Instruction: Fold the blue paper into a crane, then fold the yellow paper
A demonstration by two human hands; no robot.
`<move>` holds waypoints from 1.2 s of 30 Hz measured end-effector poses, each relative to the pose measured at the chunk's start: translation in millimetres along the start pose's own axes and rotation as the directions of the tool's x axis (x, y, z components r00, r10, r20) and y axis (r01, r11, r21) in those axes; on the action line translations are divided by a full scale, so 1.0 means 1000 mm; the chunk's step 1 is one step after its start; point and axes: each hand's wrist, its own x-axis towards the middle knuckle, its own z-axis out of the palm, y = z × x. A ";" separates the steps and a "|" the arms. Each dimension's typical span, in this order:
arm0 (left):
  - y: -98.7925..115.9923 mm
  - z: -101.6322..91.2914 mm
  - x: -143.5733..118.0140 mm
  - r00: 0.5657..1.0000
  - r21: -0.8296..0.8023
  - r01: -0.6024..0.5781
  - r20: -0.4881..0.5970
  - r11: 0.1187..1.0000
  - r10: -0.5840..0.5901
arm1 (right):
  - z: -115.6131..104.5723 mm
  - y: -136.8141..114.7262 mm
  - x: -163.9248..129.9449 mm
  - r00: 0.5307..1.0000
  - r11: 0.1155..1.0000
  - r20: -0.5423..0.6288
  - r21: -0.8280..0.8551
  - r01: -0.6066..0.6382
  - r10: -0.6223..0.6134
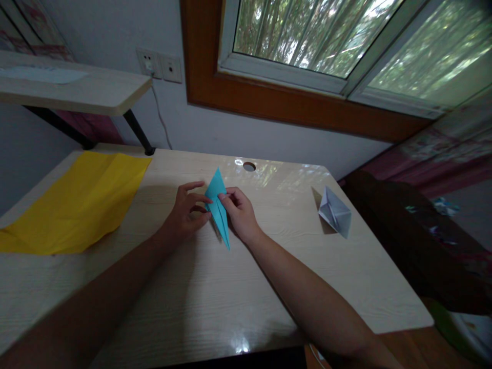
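Note:
A folded piece of light-blue paper [217,187], long and kite-shaped with a slit down its lower half, is held just above the middle of the table. My right hand [241,210] pinches its right edge, thumb on top and fingers behind. At the left edge is my left hand [191,207], its fingers spread and bent, the tips at or very near the paper. Whether those left fingertips press on it I cannot tell for certain. The paper's lower tip points towards me.
Yellow paper [80,200] lies at the table's left. A folded white paper shape [335,212] stands on the right. A raised shelf [111,92] is at the back left, a round cable hole [249,166] near the table's [284,287] back edge. Behind are the wall sockets [159,65] and window [292,41].

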 end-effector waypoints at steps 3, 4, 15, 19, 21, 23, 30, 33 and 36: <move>0.001 0.000 0.000 1.000 0.008 -0.016 0.018 1.000 0.016 | 0.000 -0.001 0.000 1.000 1.000 -0.011 -0.013 -0.006 0.006; 0.000 0.000 0.000 0.999 0.004 -0.020 0.026 1.000 0.020 | 0.001 -0.002 0.000 1.000 1.000 -0.019 -0.021 -0.010 0.009; 0.006 -0.002 0.000 0.995 0.041 -0.014 0.100 0.999 0.010 | 0.002 -0.001 0.000 0.998 0.998 -0.050 -0.051 -0.026 0.023; 0.007 -0.003 0.000 0.993 0.019 -0.003 0.114 1.000 0.001 | 0.000 0.001 0.000 0.998 0.995 -0.059 -0.097 -0.024 0.019; 0.007 -0.002 -0.001 0.993 0.024 -0.005 0.116 1.000 0.002 | 0.000 0.002 0.000 0.998 0.995 -0.056 -0.100 -0.024 0.018; 0.006 -0.002 -0.001 0.993 0.026 0.003 0.120 1.000 -0.006 | -0.001 0.002 0.000 0.999 0.994 -0.052 -0.105 -0.021 0.015; 0.003 -0.005 0.003 0.995 0.048 0.030 0.090 0.998 -0.034 | 0.000 0.000 0.000 1.000 0.994 -0.020 -0.106 0.003 -0.005; 0.006 -0.005 0.005 0.998 0.088 0.035 0.045 0.996 -0.039 | 0.001 0.000 0.000 1.000 0.992 -0.002 -0.128 0.001 -0.001; 0.009 -0.005 0.007 0.997 0.128 0.073 -0.001 0.989 -0.074 | 0.001 -0.001 -0.001 1.000 0.986 0.025 -0.168 0.018 -0.014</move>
